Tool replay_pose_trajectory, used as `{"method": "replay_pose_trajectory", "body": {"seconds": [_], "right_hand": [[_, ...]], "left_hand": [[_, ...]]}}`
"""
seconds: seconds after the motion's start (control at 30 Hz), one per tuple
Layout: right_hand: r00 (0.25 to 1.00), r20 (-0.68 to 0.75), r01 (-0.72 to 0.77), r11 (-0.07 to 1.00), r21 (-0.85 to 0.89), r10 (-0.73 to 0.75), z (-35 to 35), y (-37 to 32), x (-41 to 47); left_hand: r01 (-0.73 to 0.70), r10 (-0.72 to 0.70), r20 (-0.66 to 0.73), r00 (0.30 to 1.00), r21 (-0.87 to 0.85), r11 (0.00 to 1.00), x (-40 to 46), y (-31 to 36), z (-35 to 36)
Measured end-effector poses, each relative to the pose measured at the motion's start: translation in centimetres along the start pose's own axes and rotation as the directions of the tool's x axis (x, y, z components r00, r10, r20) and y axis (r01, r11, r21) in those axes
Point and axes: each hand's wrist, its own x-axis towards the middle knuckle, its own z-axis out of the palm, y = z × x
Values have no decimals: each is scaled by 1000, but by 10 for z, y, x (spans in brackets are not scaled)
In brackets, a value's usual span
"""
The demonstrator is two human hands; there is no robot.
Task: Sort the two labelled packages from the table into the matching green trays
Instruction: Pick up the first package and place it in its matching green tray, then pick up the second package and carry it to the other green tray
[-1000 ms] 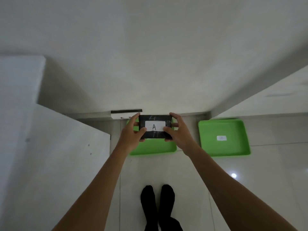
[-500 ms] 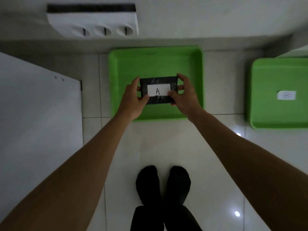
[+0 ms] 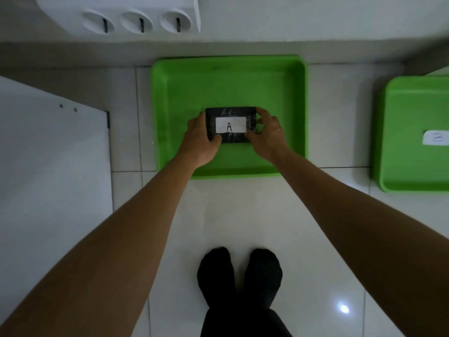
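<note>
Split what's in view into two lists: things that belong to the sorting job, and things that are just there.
Part of the job:
- package A, held by left hand and right hand
- near tray, under the package
- tray B, on the right, cut off by the frame

Just there:
- white board on the left
- white unit with three slots on the wall
- tiled floor

Saw both hands clamped on black package (image 3: 230, 113): left hand (image 3: 200, 142) on its left end, right hand (image 3: 267, 137) on its right end, white "A" label (image 3: 230, 124) between thumbs. Green tray (image 3: 228, 79) lay under hands; couldn't tell whether package touched it. Second green tray (image 3: 413, 142), "B" label (image 3: 436, 137), well right of right hand. Black-socked feet (image 3: 239, 276) below forearms.
</note>
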Motion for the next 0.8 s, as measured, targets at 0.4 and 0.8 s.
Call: {"method": "replay_pose_trajectory", "body": {"seconds": [0.4,0.8], "right_hand": [[948,254,263,924,-279,-193,-130,-136,-134],[740,319,672,631,-387,-592,-316,-376,-391]], "left_hand": [[-105,76,136,988,221,970,-164,78,-165],[-284,368,-308,877,284,916,-464,229,-390]]}}
